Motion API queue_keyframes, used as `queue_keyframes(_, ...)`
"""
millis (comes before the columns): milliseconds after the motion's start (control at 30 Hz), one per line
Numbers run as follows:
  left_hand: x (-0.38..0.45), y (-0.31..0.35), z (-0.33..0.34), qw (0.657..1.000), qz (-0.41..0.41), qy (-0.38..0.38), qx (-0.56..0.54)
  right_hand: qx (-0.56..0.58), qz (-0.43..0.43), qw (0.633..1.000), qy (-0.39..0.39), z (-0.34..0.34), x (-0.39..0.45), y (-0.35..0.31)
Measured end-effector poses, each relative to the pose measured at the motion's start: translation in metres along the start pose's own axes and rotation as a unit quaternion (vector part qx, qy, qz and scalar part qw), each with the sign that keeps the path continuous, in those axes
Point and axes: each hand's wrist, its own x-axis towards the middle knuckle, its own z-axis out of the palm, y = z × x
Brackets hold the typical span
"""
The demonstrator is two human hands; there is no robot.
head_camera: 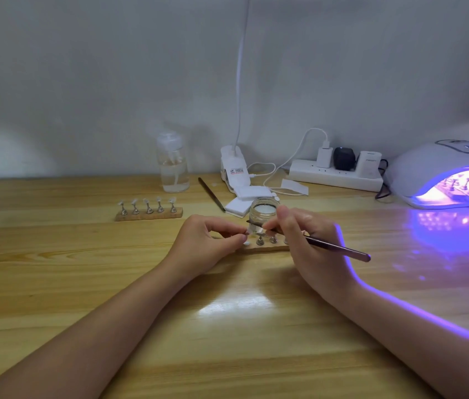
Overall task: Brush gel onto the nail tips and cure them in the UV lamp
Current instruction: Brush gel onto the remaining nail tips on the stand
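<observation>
My left hand [208,241] pinches a clear nail tip [247,232] just above a wooden holder strip [262,249] with small metal stands. My right hand [305,243] grips a thin gel brush [334,247]; its bristle end touches the held tip. An open gel jar [262,213] stands right behind the hands. A second wooden strip [149,213] carrying several nail tips on stands lies to the left. At the far right the UV lamp [443,171] glows violet, with a third strip of tips [462,187] inside it.
A clear pump bottle [173,164] stands at the back. Beside it lie a spare brush [211,194], white pads [244,200], a clip lamp base [234,168] with its cable, and a power strip [335,175] with plugs. The wooden table [83,269] meets the wall behind.
</observation>
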Motion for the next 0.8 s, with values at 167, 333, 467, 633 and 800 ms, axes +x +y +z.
queue_keyframes(167,0.0014,-0.0002,0.0003,1.0,-0.001,0.003,0.001,0.011,0.013,1.0,-0.008,-0.0004,-0.001,0.0003)
queue_keyframes(333,0.0004,-0.0006,0.0005,1.0,0.0,0.003,0.0,0.044,0.032,0.999,0.002,-0.0008,-0.0033,-0.0006)
queue_keyframes(467,0.0013,-0.0017,0.0004,1.0,-0.006,0.003,0.001,0.062,0.027,0.997,0.022,-0.0006,-0.0023,-0.0002)
queue_keyframes(633,0.0017,-0.0032,0.0007,1.0,-0.01,-0.008,-0.008,0.017,0.006,1.0,-0.003,-0.0004,-0.0004,0.0019)
queue_keyframes(800,0.0013,-0.0021,0.001,1.0,0.007,-0.008,-0.017,0.061,0.023,0.998,-0.002,-0.0011,-0.0019,0.0)
